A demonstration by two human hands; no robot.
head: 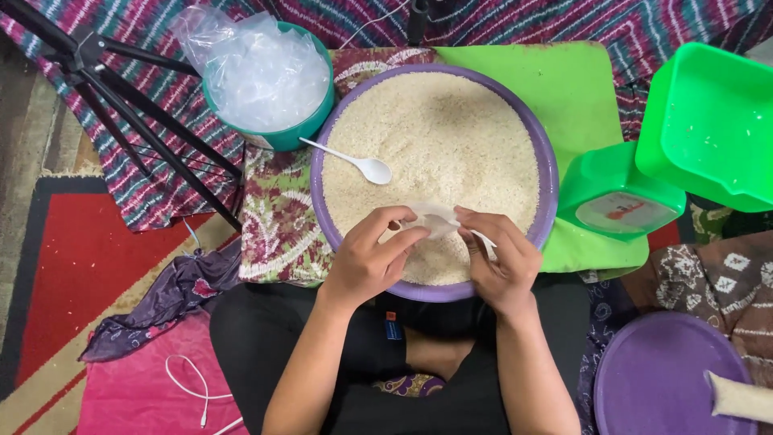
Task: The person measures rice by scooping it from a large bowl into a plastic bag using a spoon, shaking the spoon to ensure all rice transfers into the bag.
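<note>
My left hand (366, 258) and right hand (499, 258) pinch a small clear bag (435, 219), stretched sideways, above the rice basin (547, 173).

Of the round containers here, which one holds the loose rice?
The big purple basin under both hands, with a white spoon lying in it. The teal bucket holds clear plastic bags, and the purple lid carries only one filled packet.

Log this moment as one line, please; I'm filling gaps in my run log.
left hand: pinching small clear bag | right hand: pinching same bag | under: purple basin of rice | white spoon: on rice
</note>
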